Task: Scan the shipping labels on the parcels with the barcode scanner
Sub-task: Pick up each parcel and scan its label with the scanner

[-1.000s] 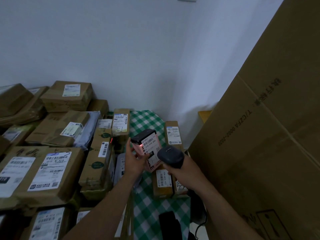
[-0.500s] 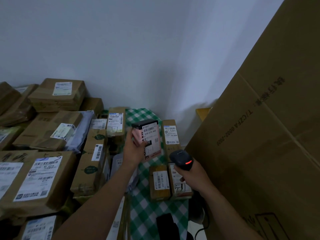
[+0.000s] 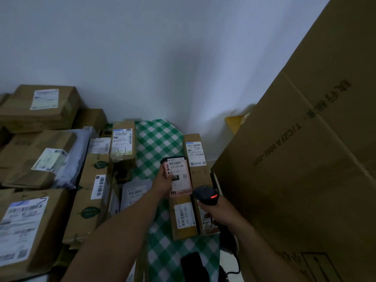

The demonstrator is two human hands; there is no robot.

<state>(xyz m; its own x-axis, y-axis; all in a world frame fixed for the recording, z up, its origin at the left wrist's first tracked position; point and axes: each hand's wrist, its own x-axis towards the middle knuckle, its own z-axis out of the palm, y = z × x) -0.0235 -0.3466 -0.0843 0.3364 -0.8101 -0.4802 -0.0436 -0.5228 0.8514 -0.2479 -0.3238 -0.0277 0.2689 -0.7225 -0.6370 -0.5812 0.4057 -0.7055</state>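
The left hand (image 3: 165, 180) holds a small pink parcel (image 3: 181, 180) upright over the green checked tabletop (image 3: 156, 143). Its thumb lies on the parcel's left edge, and its fingers are behind the parcel, out of sight. The shipping label (image 3: 177, 165) faces the camera with a barcode at its top, but the finer print is too dim and small to read. The pink parcel covers the near end of a long brown parcel (image 3: 195, 149) marked "4-1" at the far right. It also covers the far end of another brown parcel (image 3: 183, 218) lying nearer.

Just right of the pink parcel and nearer, the right hand (image 3: 219, 212) is wrapped round the handle of the black barcode scanner (image 3: 205, 197). Only the scanner's head shows, with a red light lit on it. The handle is buried in the fist and the scan window faces away, so where it points cannot be told. A dark cable (image 3: 237, 259) trails from under the hand toward the near edge.

A tall cardboard box (image 3: 305, 180), cut by the frame, fills the right side and hides the tabletop's right edge. On the left, stacked brown parcels (image 3: 36, 220) run off the frame, their labels blurred. A black object (image 3: 193, 265) at the near edge is too dark to identify.
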